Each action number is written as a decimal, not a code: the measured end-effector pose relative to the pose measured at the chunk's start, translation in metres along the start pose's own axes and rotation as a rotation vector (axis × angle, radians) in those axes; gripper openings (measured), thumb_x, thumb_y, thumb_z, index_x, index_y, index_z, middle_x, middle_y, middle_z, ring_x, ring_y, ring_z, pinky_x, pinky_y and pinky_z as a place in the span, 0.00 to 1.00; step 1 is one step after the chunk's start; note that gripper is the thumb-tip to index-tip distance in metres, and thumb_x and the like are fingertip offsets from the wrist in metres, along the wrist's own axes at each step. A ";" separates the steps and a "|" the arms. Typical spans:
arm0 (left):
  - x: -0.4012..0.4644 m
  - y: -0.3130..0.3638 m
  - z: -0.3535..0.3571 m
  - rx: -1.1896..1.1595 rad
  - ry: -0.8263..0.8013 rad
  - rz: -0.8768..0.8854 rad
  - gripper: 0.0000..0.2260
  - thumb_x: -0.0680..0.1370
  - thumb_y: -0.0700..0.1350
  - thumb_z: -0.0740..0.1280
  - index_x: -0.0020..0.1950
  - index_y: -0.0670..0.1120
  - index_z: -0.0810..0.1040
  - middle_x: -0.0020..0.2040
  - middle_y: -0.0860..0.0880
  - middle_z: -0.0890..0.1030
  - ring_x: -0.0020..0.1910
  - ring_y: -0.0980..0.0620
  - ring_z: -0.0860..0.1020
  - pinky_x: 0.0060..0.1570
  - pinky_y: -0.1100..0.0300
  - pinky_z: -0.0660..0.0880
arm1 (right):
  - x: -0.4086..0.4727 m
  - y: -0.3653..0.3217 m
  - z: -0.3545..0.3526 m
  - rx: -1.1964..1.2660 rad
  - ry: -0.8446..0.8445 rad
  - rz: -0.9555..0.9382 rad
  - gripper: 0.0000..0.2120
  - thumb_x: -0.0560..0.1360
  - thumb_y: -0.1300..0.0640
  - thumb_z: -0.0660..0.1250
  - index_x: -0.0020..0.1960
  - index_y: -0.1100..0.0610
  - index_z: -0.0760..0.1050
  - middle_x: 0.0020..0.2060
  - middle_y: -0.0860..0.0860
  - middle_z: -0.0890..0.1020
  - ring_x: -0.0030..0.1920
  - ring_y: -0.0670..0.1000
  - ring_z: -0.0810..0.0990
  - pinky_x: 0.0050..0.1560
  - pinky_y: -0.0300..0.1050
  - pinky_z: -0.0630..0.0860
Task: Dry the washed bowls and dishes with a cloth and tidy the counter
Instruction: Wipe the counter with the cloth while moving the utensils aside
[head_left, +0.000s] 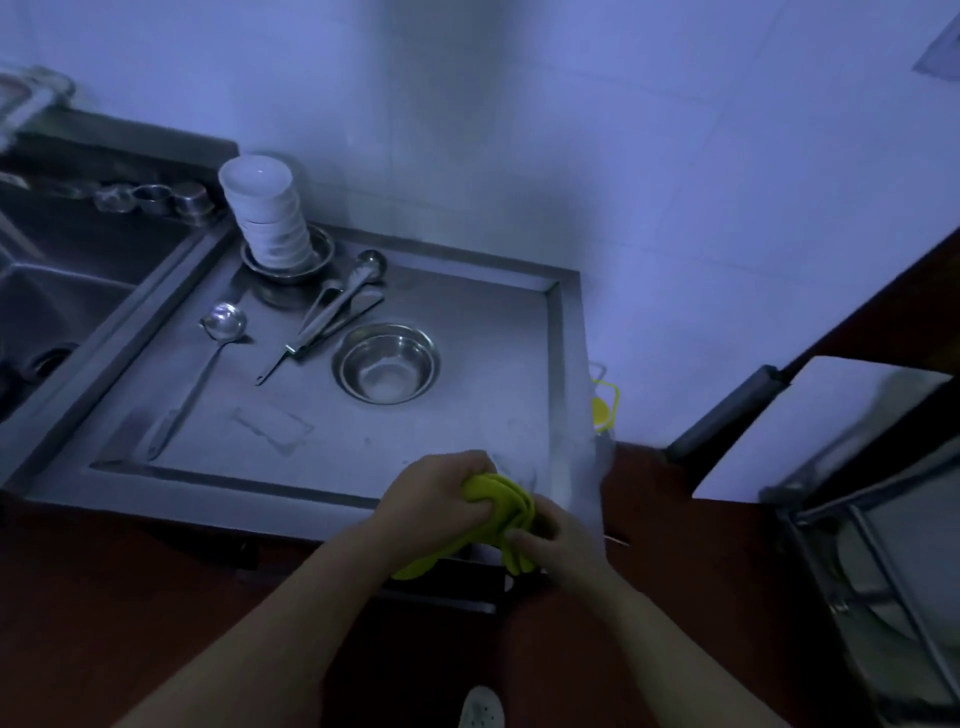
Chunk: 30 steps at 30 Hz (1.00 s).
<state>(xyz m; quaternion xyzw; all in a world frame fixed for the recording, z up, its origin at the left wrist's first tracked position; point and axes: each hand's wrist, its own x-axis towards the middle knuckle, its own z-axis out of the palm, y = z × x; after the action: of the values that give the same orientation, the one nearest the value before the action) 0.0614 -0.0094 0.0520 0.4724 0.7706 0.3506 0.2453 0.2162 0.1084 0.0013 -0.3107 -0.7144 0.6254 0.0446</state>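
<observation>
Both hands hold a yellow-green cloth over the front edge of the steel counter. My left hand grips its upper part from the left, and my right hand pinches its lower folds from the right. Two nested steel bowls stand upright in the middle of the counter. A tilted stack of white bowls rests on a steel dish at the back left.
A ladle, tongs and a knife lie left of the steel bowls. The sink is at the far left. A yellow object hangs off the counter's right edge. A wire dish rack stands at the right.
</observation>
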 end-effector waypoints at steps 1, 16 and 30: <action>0.002 0.003 0.003 0.021 0.004 0.006 0.09 0.65 0.51 0.62 0.41 0.52 0.76 0.36 0.51 0.80 0.38 0.50 0.78 0.38 0.57 0.73 | -0.003 0.003 0.002 -0.027 0.022 -0.023 0.20 0.62 0.53 0.75 0.52 0.48 0.76 0.40 0.40 0.83 0.41 0.35 0.79 0.42 0.32 0.73; 0.069 0.003 0.030 0.124 0.225 -0.150 0.07 0.71 0.43 0.71 0.47 0.51 0.80 0.35 0.52 0.78 0.38 0.49 0.76 0.33 0.62 0.66 | 0.037 -0.012 -0.090 -0.707 0.557 -0.408 0.15 0.65 0.69 0.72 0.49 0.58 0.83 0.45 0.54 0.84 0.46 0.56 0.82 0.45 0.39 0.69; 0.000 -0.073 0.105 0.419 -0.377 -0.215 0.17 0.72 0.36 0.62 0.58 0.48 0.77 0.65 0.50 0.72 0.64 0.50 0.71 0.59 0.56 0.69 | 0.017 0.090 -0.069 -1.093 -0.264 -0.269 0.16 0.77 0.48 0.63 0.61 0.51 0.78 0.51 0.53 0.76 0.55 0.53 0.72 0.48 0.45 0.66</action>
<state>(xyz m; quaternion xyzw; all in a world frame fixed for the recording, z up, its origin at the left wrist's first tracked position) 0.0950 0.0008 -0.0707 0.4851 0.8127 0.0620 0.3168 0.2686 0.1788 -0.0723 -0.1143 -0.9665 0.1878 -0.1328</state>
